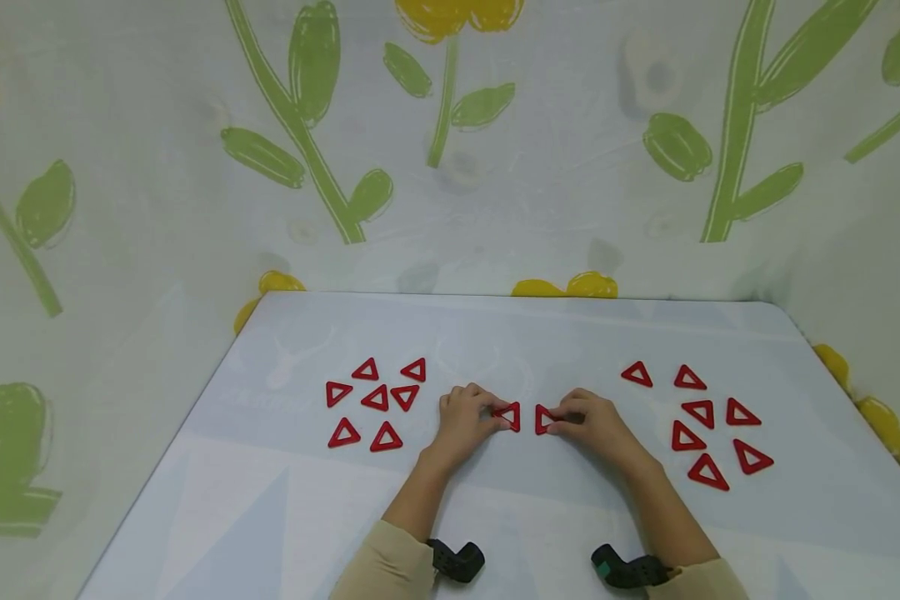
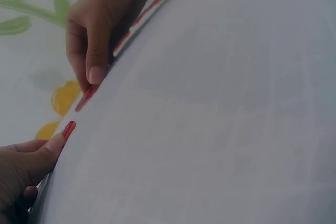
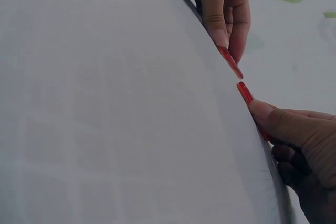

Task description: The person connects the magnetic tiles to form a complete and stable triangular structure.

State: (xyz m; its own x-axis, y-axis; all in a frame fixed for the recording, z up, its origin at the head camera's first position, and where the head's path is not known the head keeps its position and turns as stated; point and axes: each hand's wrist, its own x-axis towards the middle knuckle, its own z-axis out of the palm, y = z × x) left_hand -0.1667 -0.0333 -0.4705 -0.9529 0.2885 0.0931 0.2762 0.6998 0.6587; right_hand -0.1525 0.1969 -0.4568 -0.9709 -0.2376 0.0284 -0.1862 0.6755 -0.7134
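Near the middle of the table, my left hand [image 1: 467, 419] pinches a red triangle frame [image 1: 514, 417] between thumb and fingers. Facing it, my right hand [image 1: 592, 423] pinches a second red triangle frame [image 1: 541, 420]. The two triangles lie close together with a narrow gap, their flat sides toward each other. In the left wrist view the left thumb [image 2: 51, 144] lies on its red piece [image 2: 69, 129], and the other red piece [image 2: 85, 99] sits just beyond. The right wrist view shows the right thumb [image 3: 262, 111] over its triangle's edge [image 3: 244, 92].
Several red triangle frames [image 1: 386, 437] are scattered left of the hands, and several more [image 1: 707, 472] to the right. They lie on a pale table [image 1: 525, 508], whose back edge meets a flower-printed cloth [image 1: 480, 208]. Black wrist cameras [image 1: 459, 562] sit on both forearms.
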